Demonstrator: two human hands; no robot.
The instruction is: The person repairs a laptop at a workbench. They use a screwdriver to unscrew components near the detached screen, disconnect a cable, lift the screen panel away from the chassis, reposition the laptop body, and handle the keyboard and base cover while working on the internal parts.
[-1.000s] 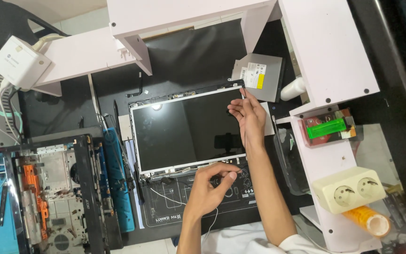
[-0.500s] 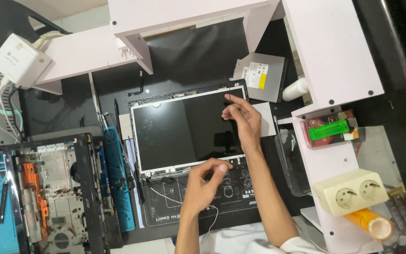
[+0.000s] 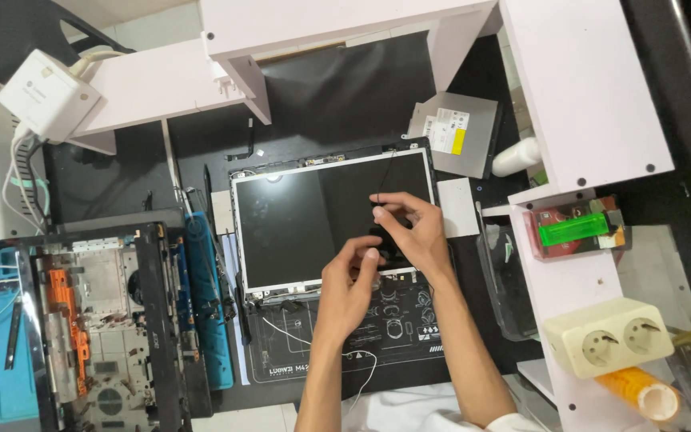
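Note:
A bare laptop screen panel [image 3: 305,224] lies face up in its black lid on a dark work mat [image 3: 397,352]. My right hand [image 3: 413,232] hovers over the panel's right half. Its thumb and forefinger pinch a thin black wire [image 3: 385,172] that runs up to the panel's top edge. My left hand [image 3: 349,284] is just below it, over the lower bezel. Its fingertips are pinched together against the heel of my right hand, and I cannot see anything between them. A thin white wire [image 3: 361,360] trails across the mat under my left wrist.
A stripped laptop chassis [image 3: 97,320] and a blue tray [image 3: 1,344] sit at the left. A silver optical drive [image 3: 461,132] lies behind the panel. The white shelf [image 3: 585,96] at the right carries a green lighter [image 3: 573,228], a cream double socket [image 3: 609,336] and an orange roll [image 3: 641,392].
My right hand came down and left from the panel's top right corner to its middle right. My left hand rose from the lower bezel to meet it.

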